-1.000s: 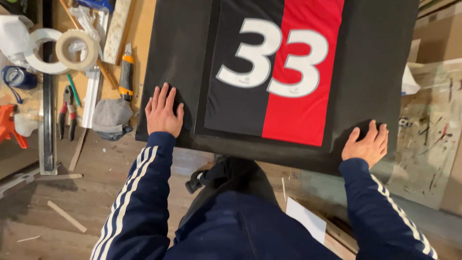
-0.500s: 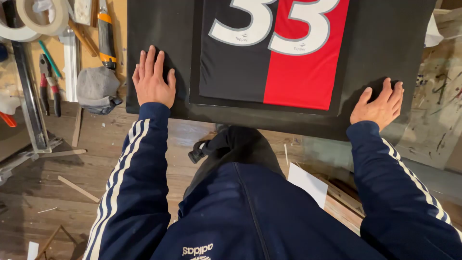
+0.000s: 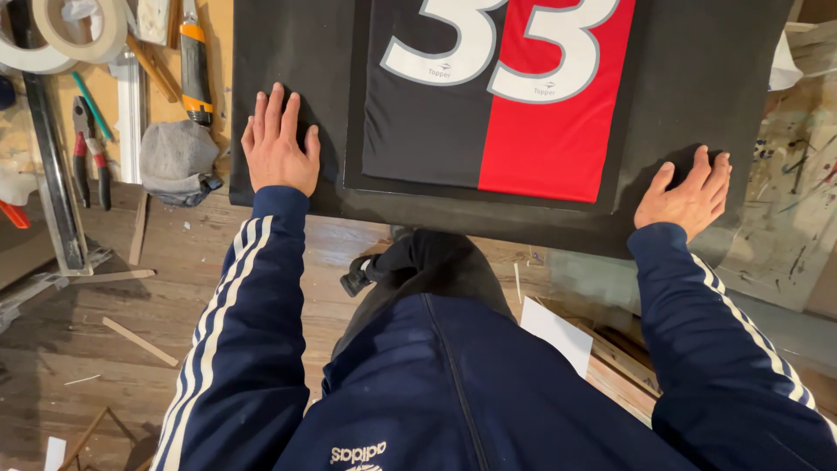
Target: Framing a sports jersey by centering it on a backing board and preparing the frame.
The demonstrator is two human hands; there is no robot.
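One black board (image 3: 697, 96) lies flat on the workbench (image 3: 218, 35) with one red-and-black jersey (image 3: 488, 113) mounted at its centre. Two hands press it, apparently to steady it: left hand (image 3: 279, 148) and right hand (image 3: 689, 196) both flat, fingers spread, gripping nothing, near its front corners. One utility knife (image 3: 193, 61) and one pair of pliers (image 3: 91, 148) lie left.
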